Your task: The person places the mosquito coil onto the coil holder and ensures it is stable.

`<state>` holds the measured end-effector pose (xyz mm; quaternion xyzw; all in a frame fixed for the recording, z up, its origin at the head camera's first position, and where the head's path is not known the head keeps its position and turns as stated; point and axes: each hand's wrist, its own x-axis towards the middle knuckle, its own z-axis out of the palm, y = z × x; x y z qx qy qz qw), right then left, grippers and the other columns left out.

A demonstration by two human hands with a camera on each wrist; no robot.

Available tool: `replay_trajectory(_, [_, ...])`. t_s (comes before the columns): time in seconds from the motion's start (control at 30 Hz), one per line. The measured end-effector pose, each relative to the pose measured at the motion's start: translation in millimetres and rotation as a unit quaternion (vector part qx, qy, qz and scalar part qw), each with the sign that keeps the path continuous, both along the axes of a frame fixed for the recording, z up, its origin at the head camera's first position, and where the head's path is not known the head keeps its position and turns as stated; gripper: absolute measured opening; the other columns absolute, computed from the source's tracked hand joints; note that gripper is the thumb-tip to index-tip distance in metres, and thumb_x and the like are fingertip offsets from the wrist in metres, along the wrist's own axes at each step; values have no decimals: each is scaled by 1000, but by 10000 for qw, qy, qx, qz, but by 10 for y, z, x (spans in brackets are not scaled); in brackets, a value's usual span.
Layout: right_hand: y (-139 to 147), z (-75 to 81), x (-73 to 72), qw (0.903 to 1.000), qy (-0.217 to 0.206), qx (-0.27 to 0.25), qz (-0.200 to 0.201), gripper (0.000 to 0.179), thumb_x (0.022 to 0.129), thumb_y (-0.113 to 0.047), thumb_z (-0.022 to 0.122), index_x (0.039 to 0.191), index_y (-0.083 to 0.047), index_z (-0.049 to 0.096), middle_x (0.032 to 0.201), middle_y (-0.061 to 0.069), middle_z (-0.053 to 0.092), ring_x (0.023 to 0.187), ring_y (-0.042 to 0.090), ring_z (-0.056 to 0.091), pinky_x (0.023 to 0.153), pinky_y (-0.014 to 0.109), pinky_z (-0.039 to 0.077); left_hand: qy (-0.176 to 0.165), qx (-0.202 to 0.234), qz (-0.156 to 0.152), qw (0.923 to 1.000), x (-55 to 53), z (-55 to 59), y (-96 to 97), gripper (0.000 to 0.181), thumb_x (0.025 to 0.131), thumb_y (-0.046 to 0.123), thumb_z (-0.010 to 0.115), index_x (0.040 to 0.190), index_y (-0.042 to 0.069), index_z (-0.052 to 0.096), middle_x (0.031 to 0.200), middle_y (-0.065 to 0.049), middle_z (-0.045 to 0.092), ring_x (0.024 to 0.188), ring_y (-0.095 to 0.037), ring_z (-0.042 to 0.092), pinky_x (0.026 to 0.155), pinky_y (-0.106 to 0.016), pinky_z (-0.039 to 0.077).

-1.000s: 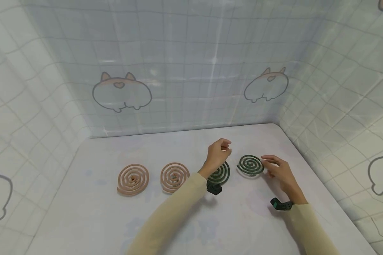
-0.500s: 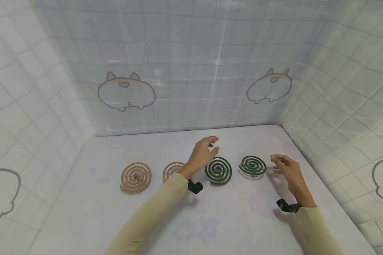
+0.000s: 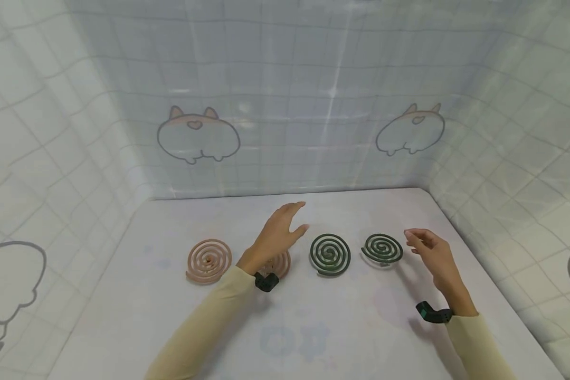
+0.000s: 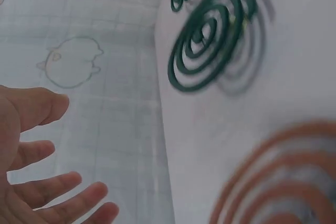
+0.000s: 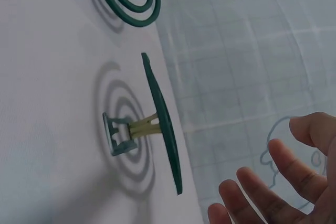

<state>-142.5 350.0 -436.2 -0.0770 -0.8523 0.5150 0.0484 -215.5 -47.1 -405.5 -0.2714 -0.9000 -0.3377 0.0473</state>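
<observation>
Four mosquito coils stand in a row on the white tabletop: a brown coil (image 3: 209, 262) at far left, a second brown coil (image 3: 282, 264), a green coil (image 3: 330, 254) and a far-right green coil (image 3: 382, 247). My left hand (image 3: 273, 233) hovers over the second brown coil and partly hides it, thumb and fingers spread, holding nothing. To the right of the far-right green coil is my right hand (image 3: 434, 258), apart from it, with fingers loosely bent and nothing between them. In the right wrist view a small metal stand (image 5: 113, 137) holds that coil above the surface.
A pale gridded sheet (image 3: 285, 132) printed with animal outlines forms walls behind and at both sides. The white tabletop (image 3: 361, 327) extends in front of the coils. Dark wrist devices (image 3: 266, 282) are strapped on both wrists.
My left hand has moved left from over the left green coil to over the second brown coil, its fingers spreading. My right hand has drawn slightly right, away from the far-right green coil.
</observation>
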Motion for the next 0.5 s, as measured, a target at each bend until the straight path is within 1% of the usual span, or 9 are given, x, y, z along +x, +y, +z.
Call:
replay_trajectory(0.1, [-52, 41, 21, 9999, -20, 139, 55, 64, 102, -56, 57, 139, -4, 59, 134, 17, 60, 111, 23, 63, 96, 41, 51, 181, -1, 133, 9997, 35, -45, -135, 60, 103, 31, 66, 155, 9, 45, 154, -14, 46, 142, -33, 43, 114, -53, 38])
replay_trajectory(0.23, [-118, 81, 38, 9998, -9, 185, 116, 64, 102, -57, 55, 140, -6, 58, 134, 23, 60, 111, 31, 63, 99, 51, 47, 334, 16, 285, 9990, 115, -81, -295, 59, 103, 28, 66, 155, 9, 45, 156, -17, 44, 143, -36, 41, 113, -56, 39])
replay_trajectory(0.3, [-147, 92, 46, 9997, 17, 150, 175, 63, 102, -57, 56, 141, -7, 58, 133, 23, 60, 114, 36, 61, 100, 54, 46, 395, 32, 387, 9985, 159, -79, -364, 59, 103, 27, 66, 155, 11, 44, 157, -18, 42, 144, -38, 40, 112, -58, 39])
replay_trajectory(0.37, [-172, 96, 53, 9995, 52, 168, 268, 62, 102, -56, 56, 142, -8, 57, 135, 22, 60, 116, 39, 59, 100, 54, 45, 534, 33, 479, 9974, 199, -68, -426, 59, 103, 26, 66, 155, 11, 44, 158, -20, 40, 144, -40, 41, 112, -60, 39])
replay_trajectory(0.5, [-207, 94, 75, 9982, 128, 293, 505, 60, 104, -53, 56, 144, -9, 56, 142, 18, 56, 124, 38, 54, 100, 55, 44, 914, -145, 657, 9935, 267, -59, -553, 61, 101, 22, 69, 155, 10, 44, 160, -21, 37, 141, -44, 43, 110, -62, 40])
